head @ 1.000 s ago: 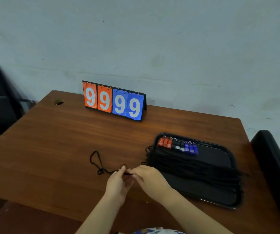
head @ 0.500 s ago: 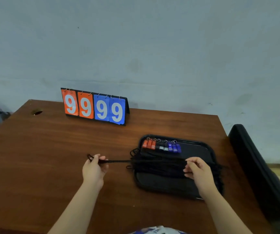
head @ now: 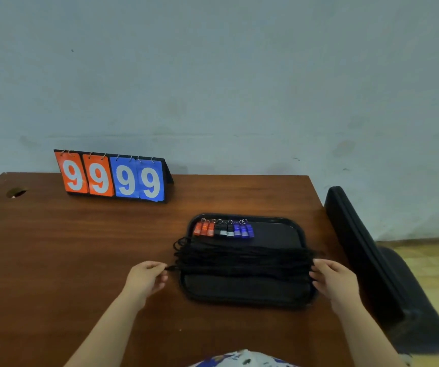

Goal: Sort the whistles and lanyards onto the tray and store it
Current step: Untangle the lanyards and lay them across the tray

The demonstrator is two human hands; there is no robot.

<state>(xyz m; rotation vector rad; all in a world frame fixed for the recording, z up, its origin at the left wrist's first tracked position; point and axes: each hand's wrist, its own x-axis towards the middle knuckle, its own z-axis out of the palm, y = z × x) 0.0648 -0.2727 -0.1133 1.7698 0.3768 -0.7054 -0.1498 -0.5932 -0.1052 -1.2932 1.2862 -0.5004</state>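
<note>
Head view: brown wooden table (head: 54,260) seen from above, set against a pale grey-blue wall (head: 213,75).
Table, far left: one round cable hole (head: 16,192) near the back edge.
Scoreboard (head: 112,177): flip type, standing at the back left. It reads 9 9 on orange cards, then 9 9 on blue cards.
Left hand (head: 145,279): just beside the tray's left rim, with thumb and fingertips pinching a cord end that projects from the lanyards.
Tray (head: 245,292): black, rectangular, flat on the table right of centre, long axis left to right.
Whistles (head: 223,229): one row along the tray's far edge, orange, then black and white, then blue. Key rings point away from the person.
Lanyards (head: 242,259): black cords bundled across the middle of the tray, long axis left to right, with loops overhanging the left rim.
Right hand (head: 334,280): at the bundle's right end with fingers curled toward the cords. Whether it grips one cannot be told.
Chair (head: 372,260): black, padded, just beside the table's right edge.
Floor (head: 430,263): light wood tone, far right.
</note>
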